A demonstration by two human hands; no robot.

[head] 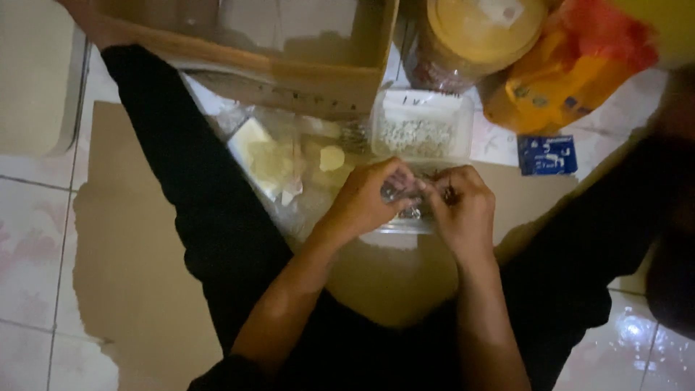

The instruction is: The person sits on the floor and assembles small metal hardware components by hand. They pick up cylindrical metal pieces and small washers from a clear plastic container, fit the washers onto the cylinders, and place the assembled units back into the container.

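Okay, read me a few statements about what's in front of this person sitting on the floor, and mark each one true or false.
1. Both hands, left hand and right hand, meet over a clear plastic container. True.
2. The cardboard box lies right of the yellow-lidded jar. False: it lies left of the jar.
3. A small blue packet lies on the floor beside the container. True.
4. The hands hold a large knife. False: they pinch something small and shiny, too blurred to identify.
5. An orange bag sits beside the jar. True.
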